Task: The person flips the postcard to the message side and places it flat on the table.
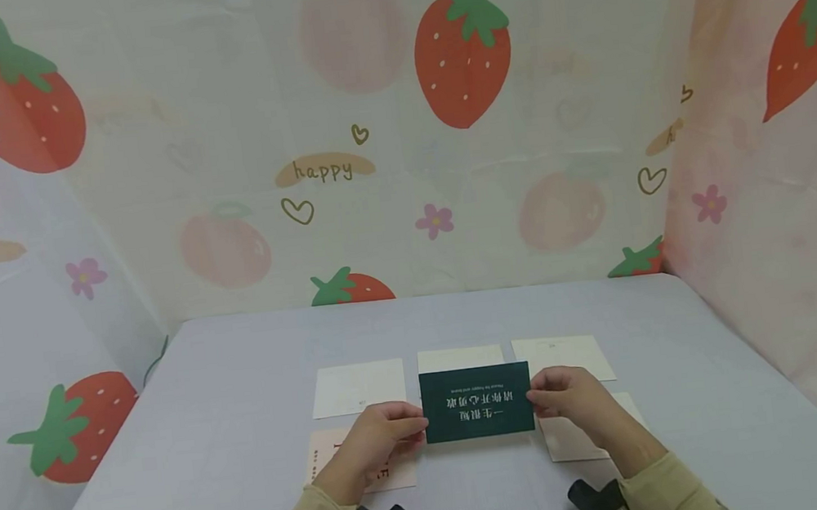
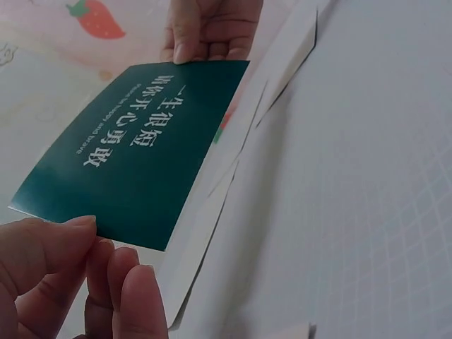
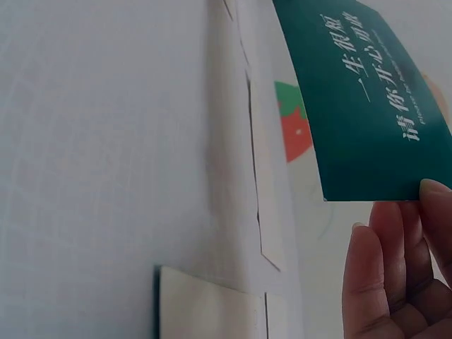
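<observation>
A dark green card [image 1: 480,422] with white Chinese characters and a small English line is held up above the table, its print upside down in the head view. My left hand [image 1: 385,442] pinches one short edge between thumb and fingers. At the opposite short edge, my right hand [image 1: 578,403] pinches it the same way. The left wrist view shows the green card [image 2: 141,152] raised off the tabletop, with the left thumb on its printed face. In the right wrist view, the right thumb lies over the edge of the green card [image 3: 367,106].
Behind the green card lie a white card [image 1: 359,387], a partly covered white card [image 1: 460,357] and another [image 1: 558,355]. A pinkish printed card [image 1: 324,452] is under the left hand, a cream card [image 1: 570,440] under the right. All rest on the white-covered table [image 1: 241,361].
</observation>
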Available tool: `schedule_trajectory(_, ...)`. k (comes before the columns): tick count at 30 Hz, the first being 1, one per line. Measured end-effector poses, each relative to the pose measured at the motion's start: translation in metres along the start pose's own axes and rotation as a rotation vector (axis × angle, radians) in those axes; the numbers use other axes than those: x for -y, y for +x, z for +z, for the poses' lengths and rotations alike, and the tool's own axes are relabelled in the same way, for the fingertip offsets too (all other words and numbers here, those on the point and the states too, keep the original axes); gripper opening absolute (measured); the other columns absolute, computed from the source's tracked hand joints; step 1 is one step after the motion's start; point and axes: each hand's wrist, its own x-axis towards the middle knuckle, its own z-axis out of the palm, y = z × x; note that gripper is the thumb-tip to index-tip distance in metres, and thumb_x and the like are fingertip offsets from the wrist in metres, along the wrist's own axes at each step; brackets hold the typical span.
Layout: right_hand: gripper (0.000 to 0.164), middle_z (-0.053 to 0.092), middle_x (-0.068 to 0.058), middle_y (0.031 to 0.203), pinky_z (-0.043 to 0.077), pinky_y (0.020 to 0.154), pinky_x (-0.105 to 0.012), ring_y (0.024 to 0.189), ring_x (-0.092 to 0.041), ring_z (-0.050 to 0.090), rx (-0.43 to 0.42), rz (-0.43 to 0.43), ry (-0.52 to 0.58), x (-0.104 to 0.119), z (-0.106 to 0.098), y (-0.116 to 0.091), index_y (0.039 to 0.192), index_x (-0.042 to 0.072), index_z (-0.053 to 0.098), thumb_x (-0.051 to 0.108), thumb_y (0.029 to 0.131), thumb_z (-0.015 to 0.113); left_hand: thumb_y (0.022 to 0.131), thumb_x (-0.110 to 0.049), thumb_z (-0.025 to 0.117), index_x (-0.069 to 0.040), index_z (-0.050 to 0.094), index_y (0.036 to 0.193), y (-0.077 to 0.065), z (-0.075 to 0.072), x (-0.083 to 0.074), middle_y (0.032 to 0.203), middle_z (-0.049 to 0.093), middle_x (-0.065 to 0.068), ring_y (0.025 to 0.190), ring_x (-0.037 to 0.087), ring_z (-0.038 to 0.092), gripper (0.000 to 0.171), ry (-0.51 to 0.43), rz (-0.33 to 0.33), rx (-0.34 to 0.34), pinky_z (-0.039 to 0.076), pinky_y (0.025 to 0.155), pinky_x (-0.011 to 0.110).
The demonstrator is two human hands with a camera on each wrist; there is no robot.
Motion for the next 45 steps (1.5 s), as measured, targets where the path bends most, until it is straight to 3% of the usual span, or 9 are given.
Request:
schedule_trajectory(10,0.006,0.063,-0.006,0.079,0.052,0.072,-0.032,0.074,-0.018,0.060,-0.037,0.012,-0.049,0.0013,-0.0006,0.0002,0.086,0.002,0.065,0.007,0.083,0.063,0.083,-0.014,0.065,0.000,0.067,0.096,-0.0014,-0.0018,0.0003,0.080,0.066,0.007,0.070,0.013,0.062,0.020,0.009,0.023,0.013,0.054,0.067,0.026)
schedule_trajectory(19,0.006,0.062,-0.005,0.081,0.052,0.073,-0.033,0.074,-0.017,0.060,-0.047,0.016,-0.065,0.0042,-0.0008,-0.0021,0.086,0.003,0.066,0.007,0.083,0.064,0.084,-0.013,0.064,0.001,0.066,0.098,-0.0011,-0.0013,-0.0008,0.082,0.068,0.009,0.069,0.013,0.065,0.020,-0.047,-0.018,0.031,0.054,0.063,0.026)
schedule_trajectory(26,0.008,0.062,-0.005,0.081,0.052,0.072,-0.034,0.075,-0.017,0.060,-0.043,0.012,-0.078,0.0027,-0.0012,-0.0025,0.085,0.002,0.066,0.009,0.081,0.066,0.085,-0.011,0.062,0.002,0.065,0.099,-0.0012,-0.0017,-0.0005,0.085,0.068,0.010,0.073,0.014,0.066,0.020,-0.065,-0.008,0.027,0.054,0.066,0.026)
schedule_trajectory(34,0.011,0.063,-0.006,0.078,0.051,0.070,-0.032,0.072,-0.016,0.059,0.006,-0.006,-0.076,0.0013,-0.0038,-0.0033,0.084,0.002,0.067,0.012,0.081,0.067,0.088,-0.021,0.058,0.001,0.067,0.097,-0.0002,-0.0014,0.0012,0.085,0.068,0.011,0.074,0.015,0.065,0.025,-0.065,-0.006,-0.002,0.054,0.067,0.026)
schedule_trajectory(45,0.017,0.069,-0.013,0.085,0.055,0.071,-0.034,0.078,-0.021,0.066,0.128,-0.043,0.060,-0.0001,-0.0071,-0.0021,0.089,-0.007,0.063,0.009,0.083,0.065,0.084,-0.024,0.064,0.003,0.067,0.096,-0.0014,-0.0013,-0.0003,0.090,0.068,0.012,0.077,0.015,0.065,0.029,-0.066,0.008,-0.001,0.054,0.068,0.026)
